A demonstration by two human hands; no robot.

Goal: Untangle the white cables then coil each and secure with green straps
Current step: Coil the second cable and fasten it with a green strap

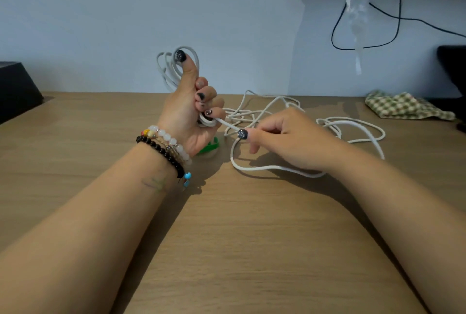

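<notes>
Two bare forearms are reaching in from the near edge of the desk, its wood surface filling the lower part of the view. On the left wrist, beaded bracelets are sitting in a stack, white beads above black ones. That left hand is standing raised over the middle of the desk, thumb pointing up and fingers curled closed around a coil of white cable, whose loops are sticking up behind the thumb while more turns are showing at the bottom of the fist. From the fist a single strand is running rightward to the right hand, which is pinching it tightly between thumb and forefinger just above the desk. Beyond and to the right of that hand, the loose white cables are lying in a tangled heap toward the far edge, with wide loops trailing out to the right and one strand curving back under the right wrist. A green strap is lying on the desk just below the left hand, partly hidden by the palm. Near the far right corner a checked cloth is lying crumpled. A dark box is sitting at the far left edge; whether it is holding anything cannot be told. On the wall behind, black wires are hanging beneath a dark object with clear plastic film draping from it.
</notes>
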